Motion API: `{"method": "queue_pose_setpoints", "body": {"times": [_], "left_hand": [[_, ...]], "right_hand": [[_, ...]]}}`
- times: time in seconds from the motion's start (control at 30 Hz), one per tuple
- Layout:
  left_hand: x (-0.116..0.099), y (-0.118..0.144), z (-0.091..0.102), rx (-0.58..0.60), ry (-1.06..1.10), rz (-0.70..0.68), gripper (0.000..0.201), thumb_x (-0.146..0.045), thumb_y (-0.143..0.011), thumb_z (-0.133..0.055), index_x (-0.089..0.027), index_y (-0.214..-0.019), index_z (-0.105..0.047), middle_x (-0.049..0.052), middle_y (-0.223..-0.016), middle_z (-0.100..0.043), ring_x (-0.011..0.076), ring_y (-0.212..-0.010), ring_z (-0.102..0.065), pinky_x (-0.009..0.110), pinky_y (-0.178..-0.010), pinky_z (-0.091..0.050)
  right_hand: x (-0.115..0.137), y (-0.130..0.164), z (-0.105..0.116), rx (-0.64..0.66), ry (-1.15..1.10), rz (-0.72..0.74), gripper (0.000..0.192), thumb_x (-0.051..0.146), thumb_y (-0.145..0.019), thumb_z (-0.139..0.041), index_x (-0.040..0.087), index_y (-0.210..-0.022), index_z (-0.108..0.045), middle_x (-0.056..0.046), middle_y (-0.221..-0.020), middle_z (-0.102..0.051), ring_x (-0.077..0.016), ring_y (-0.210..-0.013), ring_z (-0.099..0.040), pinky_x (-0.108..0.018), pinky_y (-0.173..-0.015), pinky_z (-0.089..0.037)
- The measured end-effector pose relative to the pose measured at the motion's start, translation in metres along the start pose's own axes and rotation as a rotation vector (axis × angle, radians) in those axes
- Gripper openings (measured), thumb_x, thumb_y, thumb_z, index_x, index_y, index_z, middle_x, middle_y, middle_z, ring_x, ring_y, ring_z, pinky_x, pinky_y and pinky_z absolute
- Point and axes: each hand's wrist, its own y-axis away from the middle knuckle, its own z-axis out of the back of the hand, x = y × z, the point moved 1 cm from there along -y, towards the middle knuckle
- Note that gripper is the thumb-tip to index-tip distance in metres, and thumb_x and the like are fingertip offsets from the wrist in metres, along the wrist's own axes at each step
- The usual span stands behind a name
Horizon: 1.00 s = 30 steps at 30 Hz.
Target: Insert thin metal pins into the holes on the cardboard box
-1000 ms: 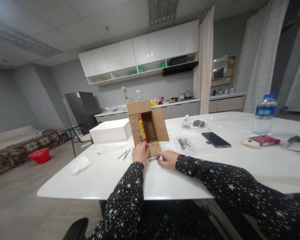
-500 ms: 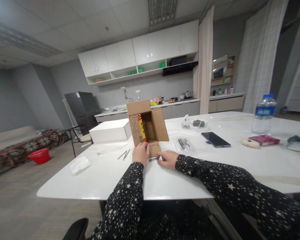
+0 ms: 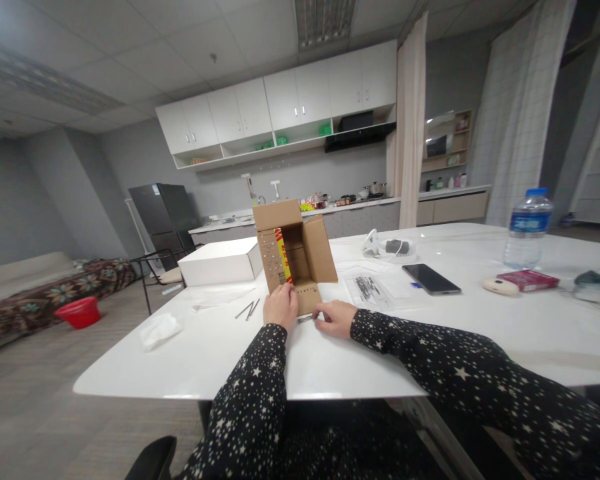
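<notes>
Two hands are being kept at the base of a small cardboard box (image 3: 295, 257), which is standing on its side near the front of the white table (image 3: 205, 353) w/ its flaps open toward the camera. The left hand (image 3: 281, 307) is being held closed around the box's lower-left flap, fingers curled over the edge. The right hand (image 3: 336, 318) is being rested on the table just right of the bottom flap, fingertips drawn together on a small metal piece (image 3: 306, 318); a pinch is likely, but it's too small to be told for certain.

Almost nothing is being changed vs. the views 1 s and 0.5 s ago: box, both hands and the metal piece are being kept in the same spots, w/ only a slight camera shift. So the grip is judged as being held steady, w/ no new step begun.

Approx. around the box, other items are being left untouched: two thin metal rods (image 3: 247, 309) just left of the left hand, a crumpled tissue (image 3: 160, 329) further left, a white box (image 3: 220, 261) behind. A clear bag of parts (image 3: 367, 289), a phone (image 3: 431, 278) and a water bottle (image 3: 527, 228) are lying well apart on the right.
</notes>
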Motion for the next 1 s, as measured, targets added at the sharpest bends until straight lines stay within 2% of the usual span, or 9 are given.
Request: {"method": "queue_pose_setpoints", "body": {"times": [0.57, 0.7, 0.9, 1.0], "left_hand": [[0.005, -0.001, -0.003, 0.059, -0.062, 0.062, 0.018, -0.025, -0.085, -0.042, -0.022, -0.098, -0.054, 0.005, -0.098, -0.061, 0.0175, -0.089, -0.059, 0.029, -0.075, -0.04], [0.002, 0.0, -0.001, 0.062, -0.041, 0.017, 0.013, -0.026, -0.084, -0.044, -0.021, -0.092, -0.054, 0.004, -0.093, -0.062, 0.0165, -0.085, -0.059, 0.028, -0.073, -0.039], [-0.007, 0.004, 0.0, 0.239, 0.028, -0.121, 0.014, -0.028, -0.081, -0.047, -0.02, -0.082, -0.059, 0.001, -0.073, -0.064, 0.0153, -0.072, -0.059, 0.025, -0.063, -0.038], [-0.008, 0.006, -0.002, 0.271, 0.061, -0.212, 0.015, -0.027, -0.078, -0.048, -0.02, -0.076, -0.061, 0.001, -0.072, -0.064, 0.0149, -0.069, -0.058, 0.025, -0.062, -0.038]], "right_hand": [[0.002, 0.002, 0.003, 0.019, 0.003, -0.009, 0.024, 0.029, -0.076, -0.053, 0.02, -0.096, -0.066, 0.0, -0.064, -0.061, -0.0121, -0.058, -0.052, -0.022, -0.055, -0.034], [0.002, 0.001, 0.002, 0.012, -0.005, 0.004, 0.024, 0.029, -0.076, -0.053, 0.021, -0.095, -0.065, 0.0, -0.065, -0.062, -0.0124, -0.059, -0.053, -0.022, -0.056, -0.034], [0.003, 0.002, 0.004, 0.018, -0.01, -0.007, 0.023, 0.029, -0.076, -0.053, 0.021, -0.095, -0.065, 0.001, -0.064, -0.062, -0.0125, -0.059, -0.052, -0.022, -0.056, -0.034], [0.005, 0.002, 0.006, 0.019, -0.016, 0.009, 0.024, 0.028, -0.075, -0.053, 0.02, -0.095, -0.065, 0.001, -0.064, -0.062, -0.0128, -0.059, -0.052, -0.022, -0.055, -0.033]]}}
